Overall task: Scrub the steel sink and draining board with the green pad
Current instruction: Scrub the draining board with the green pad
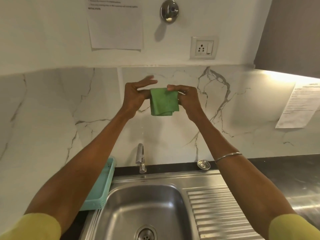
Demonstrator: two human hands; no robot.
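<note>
Head view: the left hand pinches the left edge of the green pad with thumb and lower fingers, upper fingers stretched wide. Just to its right, the right hand grips the opposite edge, so the folded pad hangs between them, probably being readied. Well below both hands wait the steel sink and the draining board.

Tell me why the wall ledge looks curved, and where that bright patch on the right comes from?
Head view: the wide-angle lens bends the ledge; a warm glow spills from under the cabinet; the left hand has motion-blurred fingertips, while the green pad stays fairly sharp.
</note>
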